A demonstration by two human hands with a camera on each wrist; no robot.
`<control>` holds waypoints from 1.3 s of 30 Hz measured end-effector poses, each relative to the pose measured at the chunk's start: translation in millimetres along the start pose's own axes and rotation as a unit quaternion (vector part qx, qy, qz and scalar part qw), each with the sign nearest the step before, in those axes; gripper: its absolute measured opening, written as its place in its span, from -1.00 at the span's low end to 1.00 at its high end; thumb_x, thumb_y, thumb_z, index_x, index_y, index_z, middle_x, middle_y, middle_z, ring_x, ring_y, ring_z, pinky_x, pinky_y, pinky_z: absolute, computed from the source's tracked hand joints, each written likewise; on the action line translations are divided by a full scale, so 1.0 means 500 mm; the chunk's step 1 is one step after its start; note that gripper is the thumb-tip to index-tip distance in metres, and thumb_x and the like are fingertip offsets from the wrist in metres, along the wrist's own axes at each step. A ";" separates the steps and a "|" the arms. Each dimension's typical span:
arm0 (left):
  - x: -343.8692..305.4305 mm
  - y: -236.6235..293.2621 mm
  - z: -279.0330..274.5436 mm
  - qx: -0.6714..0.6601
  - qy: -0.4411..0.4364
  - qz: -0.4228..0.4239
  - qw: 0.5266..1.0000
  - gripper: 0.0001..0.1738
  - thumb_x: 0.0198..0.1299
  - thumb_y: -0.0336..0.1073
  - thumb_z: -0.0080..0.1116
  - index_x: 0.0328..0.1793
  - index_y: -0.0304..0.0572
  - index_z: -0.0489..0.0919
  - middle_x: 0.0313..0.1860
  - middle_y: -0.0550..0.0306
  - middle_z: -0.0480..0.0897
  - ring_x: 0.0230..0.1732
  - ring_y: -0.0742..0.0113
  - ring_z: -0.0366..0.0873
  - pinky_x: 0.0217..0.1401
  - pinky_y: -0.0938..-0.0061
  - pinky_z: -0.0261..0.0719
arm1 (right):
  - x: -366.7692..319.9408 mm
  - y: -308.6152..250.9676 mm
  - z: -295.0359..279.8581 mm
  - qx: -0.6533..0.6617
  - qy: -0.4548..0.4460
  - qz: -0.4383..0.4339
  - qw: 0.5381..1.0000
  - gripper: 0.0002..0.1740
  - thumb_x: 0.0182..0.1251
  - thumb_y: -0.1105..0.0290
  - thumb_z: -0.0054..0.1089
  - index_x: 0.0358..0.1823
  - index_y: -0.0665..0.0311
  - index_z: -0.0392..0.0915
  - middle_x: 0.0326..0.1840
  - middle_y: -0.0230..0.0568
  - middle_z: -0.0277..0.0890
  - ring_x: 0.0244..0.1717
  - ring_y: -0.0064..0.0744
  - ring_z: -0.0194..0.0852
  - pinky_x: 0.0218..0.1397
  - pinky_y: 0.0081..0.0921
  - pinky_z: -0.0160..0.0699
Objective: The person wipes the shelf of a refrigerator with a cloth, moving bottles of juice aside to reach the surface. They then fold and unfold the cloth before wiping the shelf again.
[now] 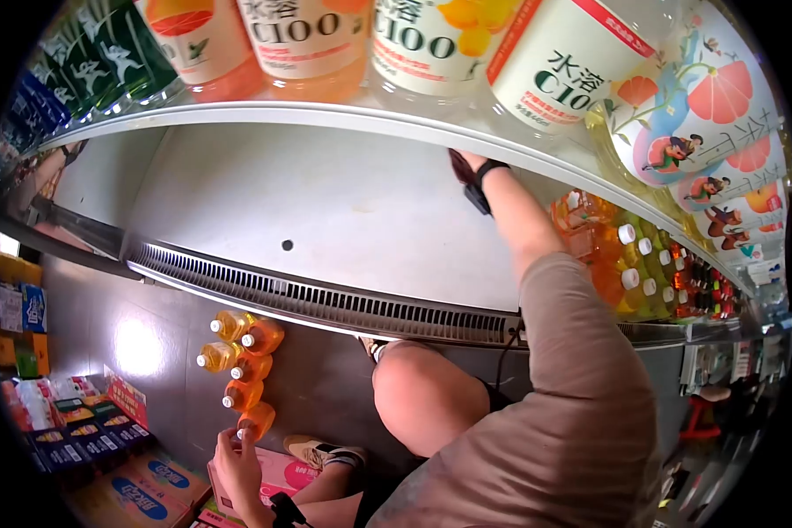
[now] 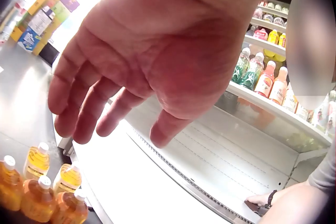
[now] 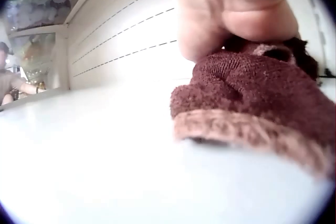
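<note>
My right hand (image 3: 236, 14) holds a dark maroon cloth (image 3: 252, 87) with a pinkish edge, bunched under curled fingers. The cloth lies on the white bottom shelf (image 1: 326, 194) of a drinks cooler. In the head view, the upper shelf's lip partly covers that hand. My left hand (image 2: 152, 50) hangs with relaxed, spread fingers and nothing in them. Seen from the head, its fingertips overlap the cap of the nearest orange drink bottle (image 1: 256, 419). Several orange and yellow bottles (image 1: 253, 367) stand in a group on the dark floor beside the cooler.
Above the bottom shelf, a white-edged shelf (image 1: 326, 114) carries a row of drink bottles. More bottles (image 1: 647, 264) stand to the right. A black vent grille (image 1: 326, 299) runs along the cooler's front. Cartons (image 1: 141, 488) sit at lower left, with a pink box (image 1: 277, 471) near my foot.
</note>
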State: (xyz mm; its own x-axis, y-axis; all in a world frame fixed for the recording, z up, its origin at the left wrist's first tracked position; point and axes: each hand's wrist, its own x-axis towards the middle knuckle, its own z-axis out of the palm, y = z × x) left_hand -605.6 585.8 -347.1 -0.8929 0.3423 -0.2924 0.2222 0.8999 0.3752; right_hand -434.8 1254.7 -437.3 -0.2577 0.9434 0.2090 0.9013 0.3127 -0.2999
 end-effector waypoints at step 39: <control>0.019 0.040 -0.020 -0.060 0.004 -0.006 0.998 -0.61 0.33 -0.14 0.22 0.02 -0.39 0.57 -0.39 -0.06 0.65 -0.39 0.20 0.61 -0.26 0.35 0.55 | 0.062 0.141 -0.048 -0.040 -0.005 0.101 0.994 -0.56 0.27 0.25 0.10 0.14 0.26 0.52 0.03 0.12 0.62 0.08 0.12 0.61 0.13 -0.09 0.59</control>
State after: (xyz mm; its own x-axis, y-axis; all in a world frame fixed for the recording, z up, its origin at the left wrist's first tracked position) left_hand -613.7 604.3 -333.6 -0.8984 0.3285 -0.2916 0.1623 0.8651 0.4747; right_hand -371.0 1303.5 -429.7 -0.0712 0.9873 0.1423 0.9597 0.1067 -0.2601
